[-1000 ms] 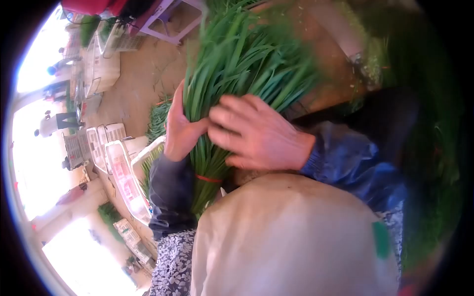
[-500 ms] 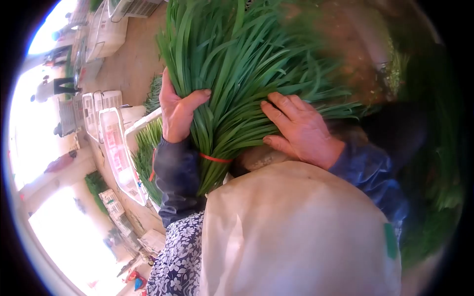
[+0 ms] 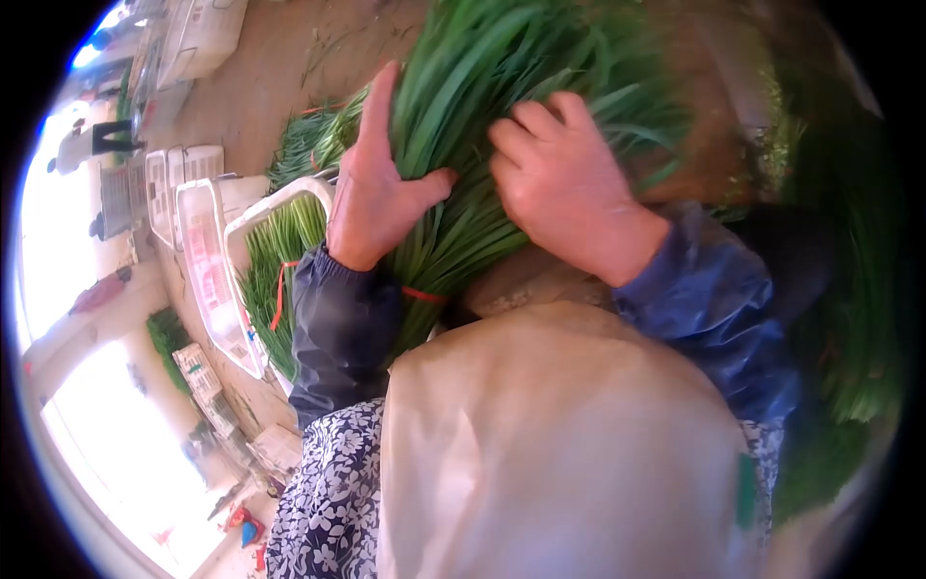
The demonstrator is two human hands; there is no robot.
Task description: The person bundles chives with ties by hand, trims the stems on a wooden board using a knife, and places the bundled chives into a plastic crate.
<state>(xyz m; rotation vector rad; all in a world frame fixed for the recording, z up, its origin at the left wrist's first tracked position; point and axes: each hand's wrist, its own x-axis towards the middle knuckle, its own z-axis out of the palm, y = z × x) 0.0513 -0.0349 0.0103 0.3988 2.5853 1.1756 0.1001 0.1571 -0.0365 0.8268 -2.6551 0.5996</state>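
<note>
Bunch of long green leaves (image 3: 463, 106): in both hands, just beyond the upper edge of the beige apron (image 3: 559, 425). Leaves fan outward, away from the person; upper right tips blurred. Red band (image 3: 422, 293) around the narrow lower part, near the left cuff.

Left hand (image 3: 371, 198): clasped about the left side of the bunch. Thumb lies across the front; forefinger points up along the outer leaves; remaining fingers mostly hidden.

Right hand (image 3: 569, 183): back of hand toward camera, fingers bent against the front right of the leaves. Whether it pinches any leaves, cannot tell. Hands apart, leaves between them.

Surroundings: white crate (image 3: 275, 201) just beside the left forearm, holding more greens (image 3: 265, 289) with a red band of their own, inside the rim. Second crate (image 3: 214, 280), pinkish within, adjoins its outer side. Further greens (image 3: 304, 150) lie past the near crate's far end, on the brown floor (image 3: 289, 68). More greens (image 3: 858, 376) at far right, dim; detail unclear.
</note>
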